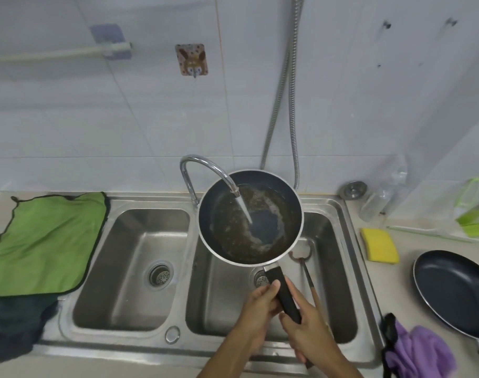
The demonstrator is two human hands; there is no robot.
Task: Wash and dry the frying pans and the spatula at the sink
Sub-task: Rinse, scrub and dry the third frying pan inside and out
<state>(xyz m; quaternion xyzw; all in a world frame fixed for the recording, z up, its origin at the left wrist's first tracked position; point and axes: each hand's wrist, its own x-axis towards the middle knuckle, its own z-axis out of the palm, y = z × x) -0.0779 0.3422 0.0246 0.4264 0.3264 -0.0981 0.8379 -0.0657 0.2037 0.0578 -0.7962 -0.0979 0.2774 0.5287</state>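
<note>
Both the left hand [260, 302] and the right hand [305, 327] are closed around the black handle of the dirty frying pan [250, 216], held above the right basin of the sink [339, 214] under the running faucet [205, 170]. Risk: as water accumulates, added weight may tilt the pan, spilling greasy water over the rim. A wet handle may also slip, dropping the pan onto the spatula [309, 279] in the basin below.

The second frying pan [455, 291] runs off the right edge, its handle cut away.
</note>
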